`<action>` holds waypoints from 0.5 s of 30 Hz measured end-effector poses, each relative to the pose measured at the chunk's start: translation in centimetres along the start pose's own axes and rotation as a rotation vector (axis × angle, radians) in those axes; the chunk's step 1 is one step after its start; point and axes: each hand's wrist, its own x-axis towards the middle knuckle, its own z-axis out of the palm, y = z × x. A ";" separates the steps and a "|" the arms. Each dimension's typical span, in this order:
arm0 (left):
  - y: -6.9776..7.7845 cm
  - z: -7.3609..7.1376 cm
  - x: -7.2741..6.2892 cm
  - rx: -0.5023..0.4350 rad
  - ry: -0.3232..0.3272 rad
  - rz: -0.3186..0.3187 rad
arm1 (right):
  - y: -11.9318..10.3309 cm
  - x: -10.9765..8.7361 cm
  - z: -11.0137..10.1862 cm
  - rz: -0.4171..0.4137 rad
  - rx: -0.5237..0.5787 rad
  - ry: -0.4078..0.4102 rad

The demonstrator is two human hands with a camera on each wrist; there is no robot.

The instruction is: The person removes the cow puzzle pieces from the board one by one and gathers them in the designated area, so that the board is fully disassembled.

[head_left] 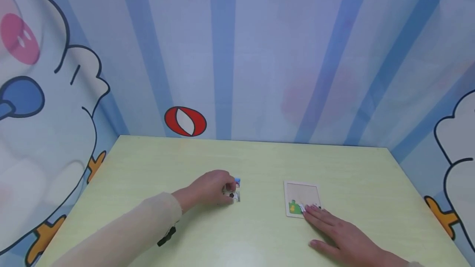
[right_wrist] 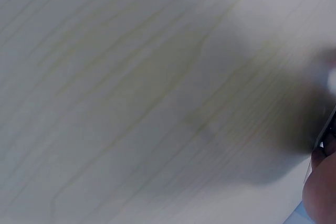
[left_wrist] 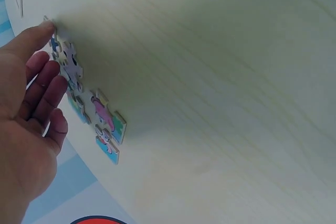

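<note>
My left hand (head_left: 209,186) reaches down over a cluster of flat jigsaw puzzle pieces (head_left: 236,193), covering part of them. In the left wrist view, the thumb tip touches the piece at the cluster's far end, while the other fingers (left_wrist: 50,90) bend loosely beside the pieces (left_wrist: 107,116). A gap separates thumb and index finger. My right hand (head_left: 341,234) lies with fingers stretched out, fingertips on the lower right of a pale puzzle frame (head_left: 302,188). Green and white pieces (head_left: 295,207) lie along that frame's bottom, partly hidden by the fingers.
Both hands work on a light wooden tabletop (head_left: 178,155). Behind it hangs a blue striped backdrop (head_left: 256,73) with cartoon prints, meeting the table's back edge. In the right wrist view, mostly bare tabletop (right_wrist: 131,103) shows, with part of the hand at the right edge.
</note>
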 end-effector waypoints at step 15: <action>-0.2 0.5 -0.1 0.092 0.020 0.021 | 0.0 0.0 0.0 -0.001 -0.005 0.005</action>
